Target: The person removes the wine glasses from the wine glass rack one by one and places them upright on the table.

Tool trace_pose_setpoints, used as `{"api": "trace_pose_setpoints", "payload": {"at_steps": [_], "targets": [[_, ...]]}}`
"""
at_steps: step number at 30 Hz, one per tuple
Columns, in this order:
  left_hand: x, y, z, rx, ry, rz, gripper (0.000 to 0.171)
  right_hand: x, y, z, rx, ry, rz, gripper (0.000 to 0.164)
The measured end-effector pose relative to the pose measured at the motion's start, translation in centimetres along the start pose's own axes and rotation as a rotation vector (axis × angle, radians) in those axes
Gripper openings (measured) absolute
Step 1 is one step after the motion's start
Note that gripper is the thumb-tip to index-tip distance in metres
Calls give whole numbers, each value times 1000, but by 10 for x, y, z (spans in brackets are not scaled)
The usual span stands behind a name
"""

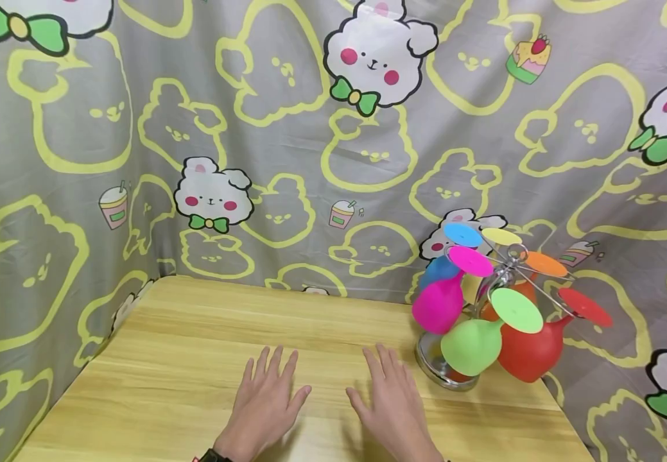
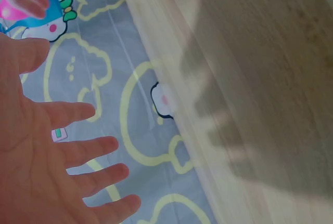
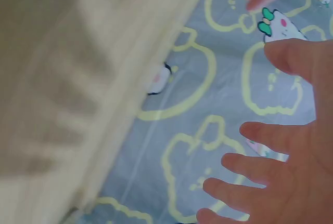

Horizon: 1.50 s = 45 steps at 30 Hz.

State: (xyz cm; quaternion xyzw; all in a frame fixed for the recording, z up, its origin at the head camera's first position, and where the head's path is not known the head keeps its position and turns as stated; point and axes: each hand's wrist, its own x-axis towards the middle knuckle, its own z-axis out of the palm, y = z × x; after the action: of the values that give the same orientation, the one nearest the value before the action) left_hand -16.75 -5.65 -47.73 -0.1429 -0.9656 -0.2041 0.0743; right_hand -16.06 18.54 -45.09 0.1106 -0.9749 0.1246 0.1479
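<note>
Behind the rack (image 1: 503, 277) hangs the curtain (image 1: 287, 147), and beneath it the table (image 1: 194, 359), running well off to its left. The rack itself is loaded: red (image 1: 532, 350), green (image 1: 472, 346), pink (image 1: 438, 305), orange (image 1: 547, 264), blue (image 1: 463, 235) and yellow (image 1: 502, 237) cups, all upside down, feet up. Left of the rack now, the right hand (image 1: 392, 404) is near it, the left hand (image 1: 265, 401) farther off, both palms down, fingers straight and spread, pinching nothing! Looks like the ready stage, no cup touched. Handling one calls, I'd judge, for the right hand to reach across and take the stem, base steadied. Farther left, a dark watch (image 1: 214, 455).
</note>
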Motion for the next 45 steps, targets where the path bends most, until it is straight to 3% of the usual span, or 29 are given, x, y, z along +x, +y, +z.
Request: {"api": "trace_pose_setpoints", "payload": {"at_steps": [6,13,20,23,28,37,45], "targets": [[0,-3,1,-13,7,0,70,2,0,-34,-35,71,-15,75],[-1,-4,1,-41,-19,-13,71,3,8,-82,-82,263,-59,75],[-2,-7,1,-54,-19,-19,71,4,27,-125,-93,369,15,78],[-2,-8,1,-63,-21,-19,70,5,41,-137,-76,466,33,72],[-2,-8,1,-77,-17,-20,69,8,68,-149,-54,588,49,62],[0,-8,3,-70,-31,-23,69,10,102,-144,-30,561,101,51],[2,-8,5,-69,-41,-24,70,11,116,-140,-61,620,43,45]]}}
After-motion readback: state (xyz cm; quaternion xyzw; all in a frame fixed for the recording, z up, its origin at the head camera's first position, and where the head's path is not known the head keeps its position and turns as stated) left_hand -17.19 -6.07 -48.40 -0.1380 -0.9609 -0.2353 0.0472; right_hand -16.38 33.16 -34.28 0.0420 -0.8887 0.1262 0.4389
